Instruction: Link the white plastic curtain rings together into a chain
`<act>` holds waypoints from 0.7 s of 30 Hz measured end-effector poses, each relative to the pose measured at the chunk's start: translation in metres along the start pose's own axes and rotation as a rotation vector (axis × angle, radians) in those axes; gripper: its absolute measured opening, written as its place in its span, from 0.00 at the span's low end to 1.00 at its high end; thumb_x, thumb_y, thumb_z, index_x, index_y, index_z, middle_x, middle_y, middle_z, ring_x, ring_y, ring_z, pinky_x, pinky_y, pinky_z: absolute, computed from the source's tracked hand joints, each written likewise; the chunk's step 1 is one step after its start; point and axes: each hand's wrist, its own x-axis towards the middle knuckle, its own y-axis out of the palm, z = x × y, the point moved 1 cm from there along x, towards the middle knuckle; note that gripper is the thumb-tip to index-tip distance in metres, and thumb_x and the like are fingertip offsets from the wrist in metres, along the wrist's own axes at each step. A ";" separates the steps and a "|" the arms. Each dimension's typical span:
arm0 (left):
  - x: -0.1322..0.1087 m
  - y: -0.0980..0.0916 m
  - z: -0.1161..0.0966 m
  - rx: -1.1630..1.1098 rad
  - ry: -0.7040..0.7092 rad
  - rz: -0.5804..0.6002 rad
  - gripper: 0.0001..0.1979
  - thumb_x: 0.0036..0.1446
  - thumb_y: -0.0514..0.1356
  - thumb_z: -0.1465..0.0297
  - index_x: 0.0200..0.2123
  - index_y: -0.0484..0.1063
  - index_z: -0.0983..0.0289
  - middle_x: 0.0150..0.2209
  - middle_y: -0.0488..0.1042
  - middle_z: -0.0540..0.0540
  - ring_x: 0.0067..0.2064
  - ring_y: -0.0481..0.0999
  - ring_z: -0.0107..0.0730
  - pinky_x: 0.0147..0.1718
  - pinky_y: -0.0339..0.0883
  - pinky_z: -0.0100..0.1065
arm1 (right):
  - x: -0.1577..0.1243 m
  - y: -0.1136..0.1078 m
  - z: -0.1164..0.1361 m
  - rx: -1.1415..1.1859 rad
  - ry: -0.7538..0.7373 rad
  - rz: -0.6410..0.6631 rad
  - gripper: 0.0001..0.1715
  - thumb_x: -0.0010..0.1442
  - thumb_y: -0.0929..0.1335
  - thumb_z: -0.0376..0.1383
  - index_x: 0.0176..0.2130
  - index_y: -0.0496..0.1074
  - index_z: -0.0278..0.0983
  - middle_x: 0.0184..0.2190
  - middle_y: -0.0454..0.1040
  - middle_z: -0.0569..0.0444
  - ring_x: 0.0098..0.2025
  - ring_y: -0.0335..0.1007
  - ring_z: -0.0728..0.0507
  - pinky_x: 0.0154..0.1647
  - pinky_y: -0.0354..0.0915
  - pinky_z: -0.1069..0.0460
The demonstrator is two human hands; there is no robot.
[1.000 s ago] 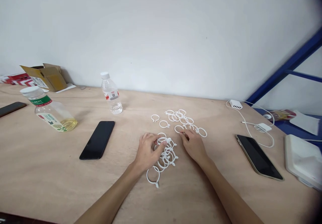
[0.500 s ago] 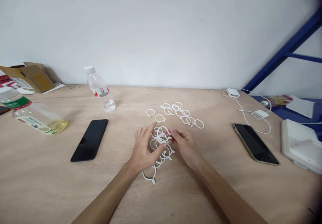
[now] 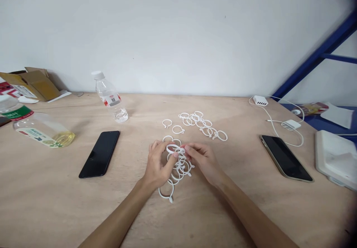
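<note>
Between my two hands a white plastic curtain ring [image 3: 172, 148] is held up, tilted, over a heap of similar rings [image 3: 176, 174]. My left hand [image 3: 158, 164] grips its left side between thumb and fingers. The thumb and fingertips of my right hand [image 3: 203, 159] pinch the small eyelet end on the ring's right. Several rings in the heap overlap below and partly behind my hands. Farther back lie two separate rings, one of them a ring with its small eyelet to the right [image 3: 177, 129]. A chained-looking cluster of rings [image 3: 206, 123] rests to the right of those.
A black phone [image 3: 99, 154] lies left, with a water bottle [image 3: 112, 99] behind it. An oil bottle [image 3: 41, 129] and a cardboard box [image 3: 39, 84] stand far left. On the right are another phone [image 3: 286, 158], a white charger [image 3: 260, 100] with cables and a white plastic object [image 3: 334, 158].
The ring in my hands has been lifted and tilted, and my left fingers have closed in around it. My right fingertips have shifted slightly left onto its eyelet end.
</note>
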 end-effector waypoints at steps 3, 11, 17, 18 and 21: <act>0.000 0.000 0.000 0.014 -0.011 -0.012 0.12 0.60 0.55 0.64 0.42 0.73 0.61 0.37 0.76 0.56 0.41 0.71 0.40 0.46 0.60 0.42 | -0.003 0.003 0.004 -0.004 0.003 0.013 0.18 0.47 0.75 0.47 0.34 0.78 0.37 0.28 0.76 0.54 0.29 0.68 0.48 0.31 0.65 0.52; 0.001 0.001 -0.001 0.039 -0.081 0.014 0.13 0.60 0.54 0.62 0.40 0.75 0.61 0.37 0.78 0.55 0.40 0.72 0.40 0.47 0.57 0.43 | -0.004 0.005 0.006 -0.143 -0.071 0.014 0.21 0.54 0.70 0.49 0.23 0.71 0.35 0.20 0.66 0.58 0.24 0.60 0.50 0.26 0.57 0.54; 0.004 0.002 0.002 -0.041 -0.162 0.121 0.17 0.60 0.50 0.60 0.33 0.74 0.63 0.33 0.76 0.55 0.38 0.72 0.41 0.46 0.56 0.44 | -0.004 0.006 0.005 -0.159 -0.070 0.020 0.22 0.54 0.69 0.50 0.22 0.69 0.36 0.20 0.65 0.58 0.23 0.59 0.50 0.26 0.57 0.54; 0.005 0.002 0.002 -0.048 -0.168 0.144 0.18 0.60 0.49 0.60 0.32 0.73 0.64 0.32 0.76 0.55 0.38 0.71 0.41 0.46 0.55 0.44 | -0.004 0.006 0.005 -0.161 -0.071 0.026 0.22 0.54 0.69 0.50 0.21 0.68 0.36 0.19 0.65 0.58 0.23 0.58 0.50 0.26 0.57 0.54; 0.006 0.001 -0.001 -0.046 -0.167 0.221 0.19 0.60 0.46 0.62 0.29 0.72 0.63 0.31 0.75 0.54 0.39 0.71 0.41 0.47 0.53 0.44 | -0.005 0.007 0.005 -0.163 -0.070 0.036 0.23 0.53 0.69 0.51 0.20 0.67 0.36 0.19 0.63 0.59 0.23 0.57 0.51 0.25 0.57 0.54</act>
